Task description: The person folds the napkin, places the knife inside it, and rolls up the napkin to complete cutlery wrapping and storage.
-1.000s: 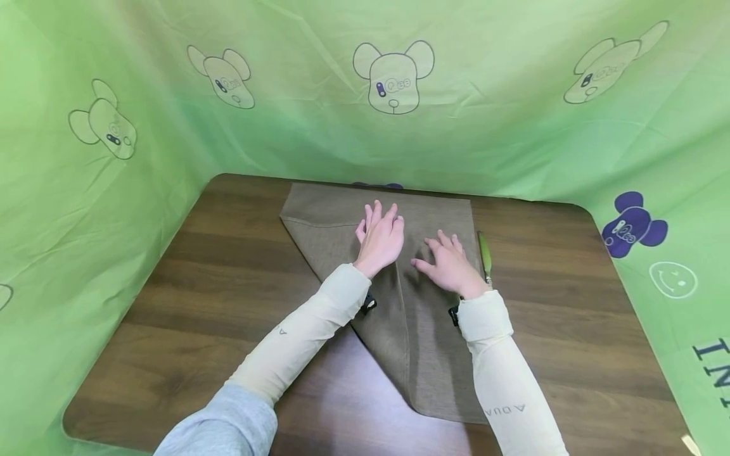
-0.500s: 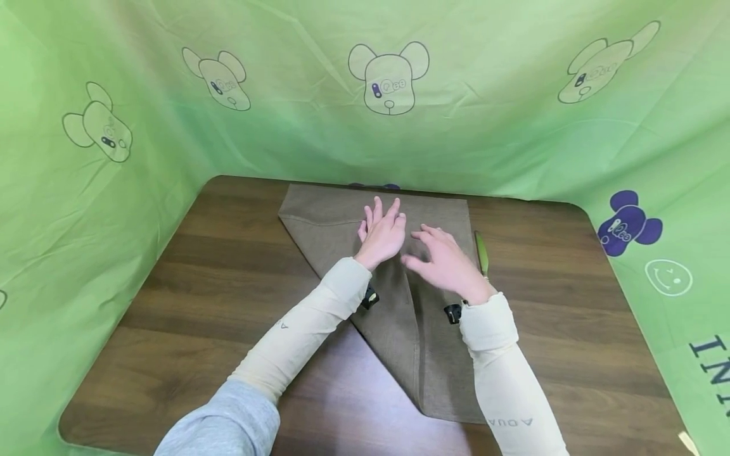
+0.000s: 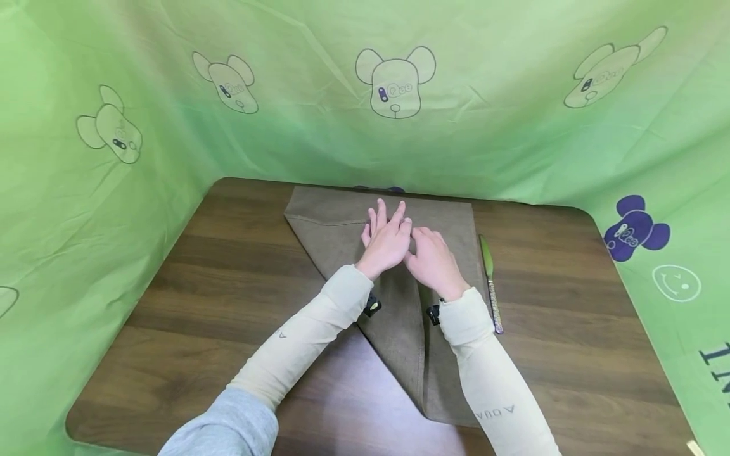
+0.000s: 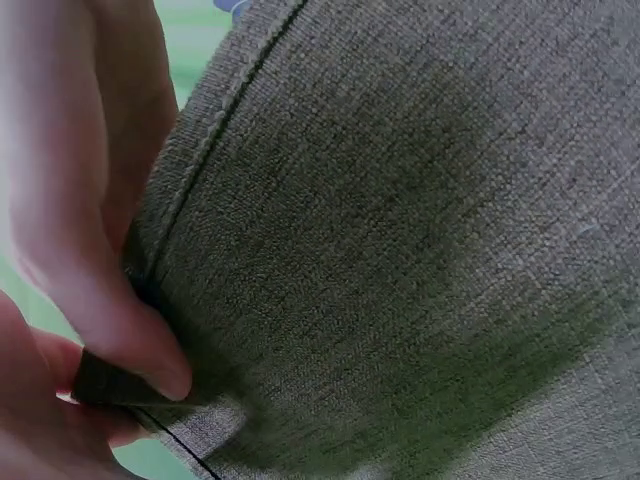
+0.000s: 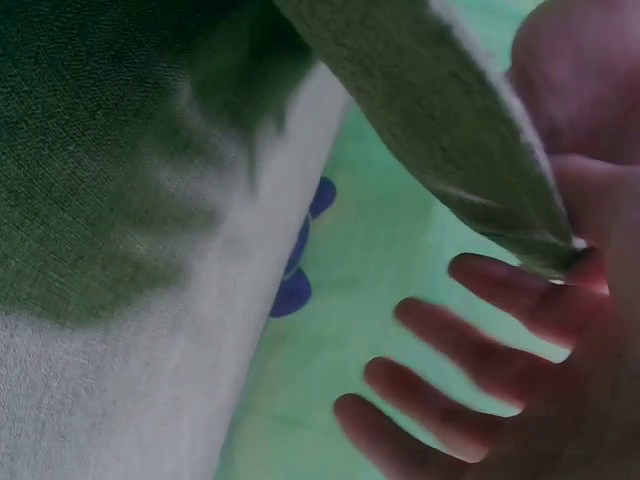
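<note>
A large grey-brown hemmed cloth (image 3: 393, 329) lies partly folded on the table, with a loose fold rising in a ridge towards my hands. My left hand (image 3: 386, 247) pinches the cloth's stitched corner; the left wrist view shows a thumb (image 4: 130, 335) pressing on the corner (image 4: 110, 380). Close against it, my right hand (image 3: 436, 263) reaches in from the right. In the right wrist view several loosely spread fingers (image 5: 450, 340) stand beside the tapering cloth tip (image 5: 500, 210). Whether the right thumb grips that tip is hidden where the hands meet.
A table knife (image 3: 492, 285) lies along the cloth's right side, its blade reflecting green. Beneath everything is a brown wooden table (image 3: 188, 304) with rounded corners. Green printed curtains (image 3: 296, 95) close off the back and sides.
My right hand has moved left until it meets my left hand, and the knife's handle has come into view. The raised fold has shifted right. My left hand stays nearly in place.
</note>
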`<control>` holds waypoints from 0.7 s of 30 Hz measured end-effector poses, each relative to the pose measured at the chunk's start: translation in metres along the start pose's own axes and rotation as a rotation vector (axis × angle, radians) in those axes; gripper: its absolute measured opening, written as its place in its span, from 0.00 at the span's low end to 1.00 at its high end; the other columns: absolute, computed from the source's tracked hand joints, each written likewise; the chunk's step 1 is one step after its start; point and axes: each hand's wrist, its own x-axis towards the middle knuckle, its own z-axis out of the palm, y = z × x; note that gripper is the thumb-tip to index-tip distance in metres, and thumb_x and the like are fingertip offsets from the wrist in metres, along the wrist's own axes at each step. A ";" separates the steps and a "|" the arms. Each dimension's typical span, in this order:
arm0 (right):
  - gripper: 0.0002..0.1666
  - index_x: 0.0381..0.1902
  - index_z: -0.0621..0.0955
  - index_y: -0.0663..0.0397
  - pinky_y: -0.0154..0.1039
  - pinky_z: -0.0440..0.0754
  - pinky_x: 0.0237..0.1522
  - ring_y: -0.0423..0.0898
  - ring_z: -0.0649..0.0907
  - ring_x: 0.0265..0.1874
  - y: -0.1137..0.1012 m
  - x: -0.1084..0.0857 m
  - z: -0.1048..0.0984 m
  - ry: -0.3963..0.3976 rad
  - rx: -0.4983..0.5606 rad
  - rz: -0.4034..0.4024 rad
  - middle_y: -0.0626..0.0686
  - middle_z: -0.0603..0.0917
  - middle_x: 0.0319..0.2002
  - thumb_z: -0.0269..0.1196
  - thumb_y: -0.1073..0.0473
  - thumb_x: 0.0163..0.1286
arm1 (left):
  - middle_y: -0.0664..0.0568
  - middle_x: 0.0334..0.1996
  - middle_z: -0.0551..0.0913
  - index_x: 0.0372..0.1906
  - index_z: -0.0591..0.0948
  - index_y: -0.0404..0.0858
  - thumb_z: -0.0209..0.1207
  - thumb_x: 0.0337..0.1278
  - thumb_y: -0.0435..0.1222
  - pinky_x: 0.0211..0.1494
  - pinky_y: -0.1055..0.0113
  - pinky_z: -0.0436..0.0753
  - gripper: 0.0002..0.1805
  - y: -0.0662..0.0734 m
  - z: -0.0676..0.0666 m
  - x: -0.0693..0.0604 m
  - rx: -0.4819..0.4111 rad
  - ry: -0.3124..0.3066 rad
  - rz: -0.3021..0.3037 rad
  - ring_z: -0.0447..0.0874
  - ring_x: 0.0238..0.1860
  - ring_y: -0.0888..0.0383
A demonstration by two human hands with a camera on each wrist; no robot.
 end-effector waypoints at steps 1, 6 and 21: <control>0.25 0.60 0.75 0.63 0.60 0.72 0.60 0.63 0.74 0.60 0.000 0.001 0.001 0.013 0.004 -0.007 0.63 0.78 0.58 0.55 0.54 0.70 | 0.49 0.78 0.30 0.76 0.55 0.54 0.32 0.73 0.50 0.76 0.44 0.35 0.29 0.000 0.000 -0.001 -0.005 -0.001 0.002 0.23 0.78 0.47; 0.19 0.54 0.79 0.62 0.58 0.74 0.57 0.62 0.78 0.55 0.003 0.008 0.005 0.083 0.008 -0.073 0.62 0.82 0.52 0.53 0.58 0.71 | 0.49 0.78 0.30 0.76 0.54 0.56 0.32 0.73 0.51 0.76 0.43 0.36 0.29 -0.003 -0.002 -0.004 0.006 0.001 -0.001 0.23 0.77 0.47; 0.14 0.47 0.84 0.61 0.54 0.75 0.51 0.60 0.80 0.47 0.005 0.016 0.009 0.129 -0.006 -0.148 0.59 0.87 0.45 0.54 0.62 0.70 | 0.50 0.79 0.34 0.76 0.54 0.51 0.32 0.72 0.56 0.74 0.40 0.42 0.32 -0.023 -0.013 -0.009 -0.006 0.034 0.027 0.32 0.78 0.45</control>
